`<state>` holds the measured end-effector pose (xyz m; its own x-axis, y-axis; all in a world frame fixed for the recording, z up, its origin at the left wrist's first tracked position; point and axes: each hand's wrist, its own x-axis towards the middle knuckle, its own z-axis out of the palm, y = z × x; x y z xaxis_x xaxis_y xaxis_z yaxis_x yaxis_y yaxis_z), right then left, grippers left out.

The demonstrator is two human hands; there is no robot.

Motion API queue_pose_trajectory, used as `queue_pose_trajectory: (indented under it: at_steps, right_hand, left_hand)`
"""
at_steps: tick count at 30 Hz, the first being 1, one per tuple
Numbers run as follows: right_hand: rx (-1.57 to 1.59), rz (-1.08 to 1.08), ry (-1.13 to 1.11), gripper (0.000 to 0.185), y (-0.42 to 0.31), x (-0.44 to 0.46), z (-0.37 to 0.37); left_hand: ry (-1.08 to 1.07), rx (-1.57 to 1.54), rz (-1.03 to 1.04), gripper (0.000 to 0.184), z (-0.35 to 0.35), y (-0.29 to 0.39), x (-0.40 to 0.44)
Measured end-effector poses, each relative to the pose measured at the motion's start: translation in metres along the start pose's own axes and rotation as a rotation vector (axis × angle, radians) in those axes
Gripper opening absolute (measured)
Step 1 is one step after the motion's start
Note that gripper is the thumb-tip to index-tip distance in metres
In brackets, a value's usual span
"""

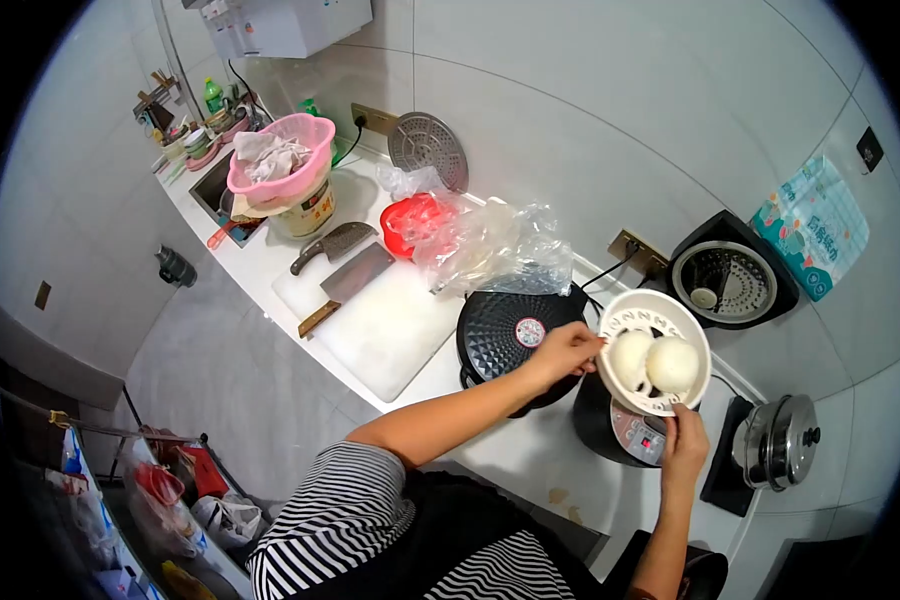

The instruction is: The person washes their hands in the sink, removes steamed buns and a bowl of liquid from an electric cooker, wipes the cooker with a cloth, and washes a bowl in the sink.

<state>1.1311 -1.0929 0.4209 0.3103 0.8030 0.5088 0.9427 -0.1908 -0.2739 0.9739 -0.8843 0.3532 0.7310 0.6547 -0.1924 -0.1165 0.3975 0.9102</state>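
A round white steamer basket (620, 312) with slots in its bottom is held over the rice cooker (600, 425). Inside it sit two white steamed buns (673, 365), side by side and touching. The left side of the rim is pinched by my left hand (564, 353). At the near edge, my right hand (685, 440) grips the rim with the fingers partly hidden beneath. Behind the basket, the cooker's lid (725, 283) stands raised. A red display glows on the cooker's front panel. The basket covers the cooker's mouth, so its inside is hidden.
Left of the cooker is a black electric pan (500, 335) with its lid down. A cleaver (358, 273) and another knife (332, 246) lie by the white cutting board (400, 335). Clear plastic bags (495, 245) are heaped behind. A steel pot (775, 440) stands at the right.
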Motion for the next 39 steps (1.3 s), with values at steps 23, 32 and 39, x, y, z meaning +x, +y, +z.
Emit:
queue_pose_trajectory:
  at_steps: [23, 32, 39]
  right_hand:
    - [0.821, -0.045, -0.53, 0.043, -0.261, -0.048, 0.362]
    - [0.873, -0.034, -0.775, 0.037, -0.24, -0.055, 0.301]
    - [0.861, 0.049, -0.774, 0.025, -0.177, -0.075, 0.229]
  left_hand:
    - [0.975, 0.144, 0.079, 0.014, -0.369, -0.077, -0.188]
    - [1.045, 0.126, 0.136, 0.018, -0.402, -0.1, -0.175]
    - [1.057, 0.041, 0.043, 0.01, -0.405, -0.094, -0.182]
